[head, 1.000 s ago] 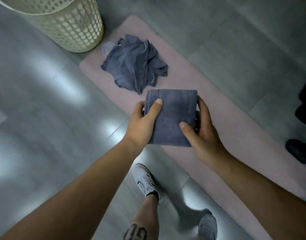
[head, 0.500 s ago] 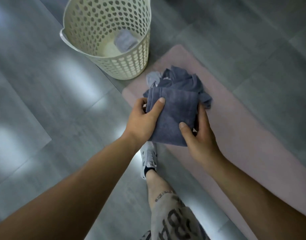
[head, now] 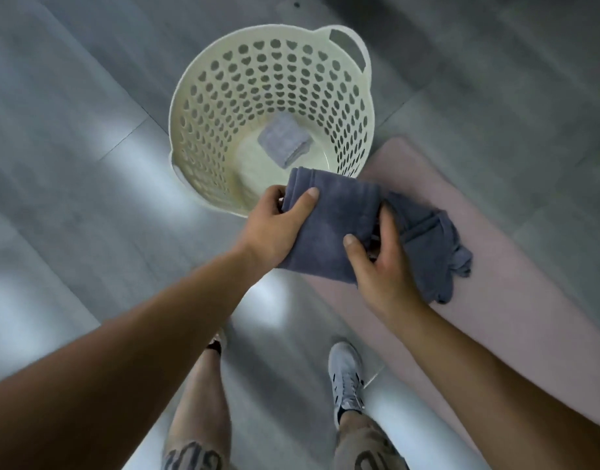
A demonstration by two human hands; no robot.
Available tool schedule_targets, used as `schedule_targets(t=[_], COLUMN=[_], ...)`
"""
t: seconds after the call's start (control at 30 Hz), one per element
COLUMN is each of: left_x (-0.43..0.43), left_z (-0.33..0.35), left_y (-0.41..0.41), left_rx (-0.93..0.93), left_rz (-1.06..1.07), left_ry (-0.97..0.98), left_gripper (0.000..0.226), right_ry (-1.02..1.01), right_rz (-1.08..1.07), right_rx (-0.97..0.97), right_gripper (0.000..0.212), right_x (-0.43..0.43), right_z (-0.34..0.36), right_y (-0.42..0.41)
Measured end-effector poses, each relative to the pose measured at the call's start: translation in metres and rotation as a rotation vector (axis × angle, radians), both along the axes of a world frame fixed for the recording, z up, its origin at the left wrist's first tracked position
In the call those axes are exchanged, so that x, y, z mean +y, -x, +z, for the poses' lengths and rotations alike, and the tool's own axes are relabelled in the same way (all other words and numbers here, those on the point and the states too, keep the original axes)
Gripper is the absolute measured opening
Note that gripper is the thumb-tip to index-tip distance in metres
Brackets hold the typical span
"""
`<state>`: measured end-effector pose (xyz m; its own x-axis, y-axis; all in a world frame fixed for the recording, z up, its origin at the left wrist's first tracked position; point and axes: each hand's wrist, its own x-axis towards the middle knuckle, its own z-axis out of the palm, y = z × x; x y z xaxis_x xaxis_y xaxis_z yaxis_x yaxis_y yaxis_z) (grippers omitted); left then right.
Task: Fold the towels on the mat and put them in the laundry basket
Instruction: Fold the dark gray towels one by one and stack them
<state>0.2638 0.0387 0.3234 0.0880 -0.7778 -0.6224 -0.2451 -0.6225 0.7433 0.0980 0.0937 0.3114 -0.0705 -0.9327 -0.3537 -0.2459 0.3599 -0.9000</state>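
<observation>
A folded dark blue towel point(head: 336, 225) hangs in the air at the near rim of the cream laundry basket point(head: 203, 106). My left hand point(head: 275, 225) grips its left edge, thumb on top. My right hand point(head: 380, 262) grips its right lower corner, thumb over the cloth. Inside the basket lies a folded pale grey towel point(head: 284, 139). A crumpled dark blue towel point(head: 434, 245) lies on the pink mat point(head: 495, 293), partly hidden behind my right hand.
The basket stands on a grey tiled floor point(head: 71, 198) at the mat's far left corner, its handle point(head: 351, 45) at the far side. My two feet in grey sneakers point(head: 347, 374) stand on the floor beside the mat's left edge.
I have stepped toward the basket with the folded towel in both hands. The basket now lies straight below and ahead, and the crumpled towel has passed to the right.
</observation>
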Motion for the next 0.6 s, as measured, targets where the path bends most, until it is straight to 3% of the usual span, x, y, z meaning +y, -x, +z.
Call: schedule_targets(t=[0.17, 0.6], left_x=[-0.09, -0.243], left_z=[-0.035, -0.165], left_y=[-0.05, -0.088], left_rx=[0.024, 0.035], left_rz=[-0.129, -0.362], left_ry=[-0.036, -0.138], left_gripper=[0.029, 0.024], right_ry=[0.044, -0.108], right_rz=[-0.21, -0.508], right_rx=[0.072, -0.068], right_gripper=[0.045, 0.062], right_x=[-0.071, -0.193], right_z=[-0.032, -0.152], right_y=[-0.067, -0.144])
